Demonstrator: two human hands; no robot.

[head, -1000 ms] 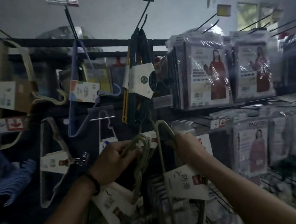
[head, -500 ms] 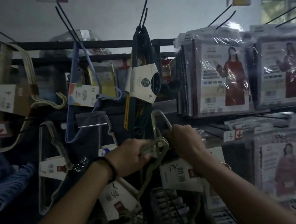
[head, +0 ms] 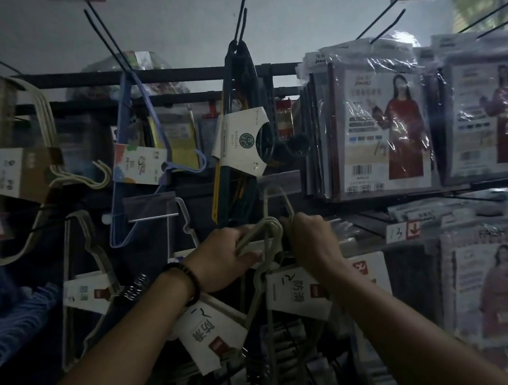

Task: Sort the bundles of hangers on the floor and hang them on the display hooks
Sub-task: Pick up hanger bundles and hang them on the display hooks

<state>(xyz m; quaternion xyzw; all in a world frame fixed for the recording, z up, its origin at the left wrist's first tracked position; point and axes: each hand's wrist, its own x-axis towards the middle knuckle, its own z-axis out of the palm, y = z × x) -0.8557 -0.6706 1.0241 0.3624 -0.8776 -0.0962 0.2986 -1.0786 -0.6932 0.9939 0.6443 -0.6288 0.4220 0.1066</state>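
1. My left hand (head: pixel 224 258): clamped round the hook ends of olive hanger bundle 1 (head: pixel 210 336), low centre at the rack.
2. My right hand (head: pixel 311 245): curled tight on olive hanger bundle 2 (head: pixel 296 290), just beside it.
3. Overhead, in my way: dark green bundle (head: pixel 239 140) on a display hook (head: pixel 242 16).
4. Left: blue bundle (head: pixel 139 164).
5. Right: clear plastic packs (head: pixel 385 132), printed cards inside.

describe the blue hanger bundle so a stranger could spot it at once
Find the black rail across the top. Left of the dark green bundle at its middle hangs the blue bundle. Its thin blue frame and colour-splashed card set it apart from the cream bundle further left.
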